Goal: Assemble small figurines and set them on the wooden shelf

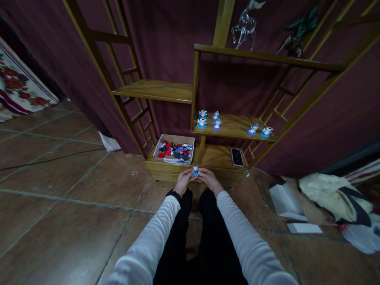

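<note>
A small figurine (195, 170) with a light blue base is held upright between my two hands, just in front of the wooden shelf unit (166, 91). My left hand (184, 180) grips it from one side, and the fingers of my right hand (209, 179) close on it from the other. Close by on the left, a white cardboard box (178, 161) holds many small figures with red, black and purple round bases. Several similar figurines (217, 125) stand on the middle right shelf (233, 126), some on blue bases, some on purple.
A smartphone (237, 157) lies on the low shelf to the right. Above are a clear glass deer (246, 23) and a dark green ornament (299, 33). White boxes (286, 202) and a cream bag (332, 194) lie on the floor at right. A cable (53, 159) crosses the tiles at left.
</note>
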Action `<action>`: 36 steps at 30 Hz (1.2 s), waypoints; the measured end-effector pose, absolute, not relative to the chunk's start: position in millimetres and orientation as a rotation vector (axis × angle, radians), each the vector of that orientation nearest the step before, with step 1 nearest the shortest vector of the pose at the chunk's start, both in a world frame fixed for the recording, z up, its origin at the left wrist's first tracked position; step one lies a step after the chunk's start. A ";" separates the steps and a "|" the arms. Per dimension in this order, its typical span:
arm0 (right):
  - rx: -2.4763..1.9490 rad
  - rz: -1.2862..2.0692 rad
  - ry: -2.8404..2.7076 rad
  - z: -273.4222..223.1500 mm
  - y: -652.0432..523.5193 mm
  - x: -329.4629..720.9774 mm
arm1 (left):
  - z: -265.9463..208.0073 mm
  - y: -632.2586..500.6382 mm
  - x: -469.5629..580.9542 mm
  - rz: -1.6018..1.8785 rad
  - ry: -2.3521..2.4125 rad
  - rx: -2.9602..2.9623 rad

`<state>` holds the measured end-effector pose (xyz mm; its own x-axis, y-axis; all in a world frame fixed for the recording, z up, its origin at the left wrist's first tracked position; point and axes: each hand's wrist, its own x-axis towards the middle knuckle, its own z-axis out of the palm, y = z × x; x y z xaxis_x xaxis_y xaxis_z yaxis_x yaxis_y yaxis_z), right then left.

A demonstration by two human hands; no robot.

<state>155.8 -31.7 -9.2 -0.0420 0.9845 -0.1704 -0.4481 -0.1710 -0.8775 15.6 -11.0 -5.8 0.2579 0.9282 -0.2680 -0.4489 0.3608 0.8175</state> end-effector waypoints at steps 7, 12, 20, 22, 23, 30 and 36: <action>-0.989 1.542 -0.808 -5.2 -33.7 156.0 | -5.6 -11.8 14.4 1.057 0.879 0.664; -1.003 1.534 -0.825 -8.2 -32.1 155.9 | -5.2 -11.0 14.4 1.017 0.872 0.706; -1.024 1.510 -0.820 -10.9 -31.2 153.0 | -5.7 -11.0 16.4 1.001 0.880 0.770; -1.020 1.503 -0.819 -10.7 -31.1 152.6 | -6.9 -10.6 17.2 1.013 0.896 0.773; -1.021 1.502 -0.820 -10.4 -31.1 152.5 | -7.6 -10.3 17.5 1.017 0.900 0.775; -1.017 1.521 -0.841 -7.7 -31.4 152.9 | -12.4 -6.9 17.8 1.019 0.914 0.796; -1.038 1.502 -0.830 -10.3 -30.5 153.3 | -12.6 -6.4 18.2 1.004 0.907 0.802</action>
<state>153.3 -30.5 -10.3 -0.0407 0.9837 -0.1752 -0.3749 -0.1776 -0.9099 18.2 -6.4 -12.6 0.2585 0.9330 -0.2504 -0.3439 0.3311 0.8787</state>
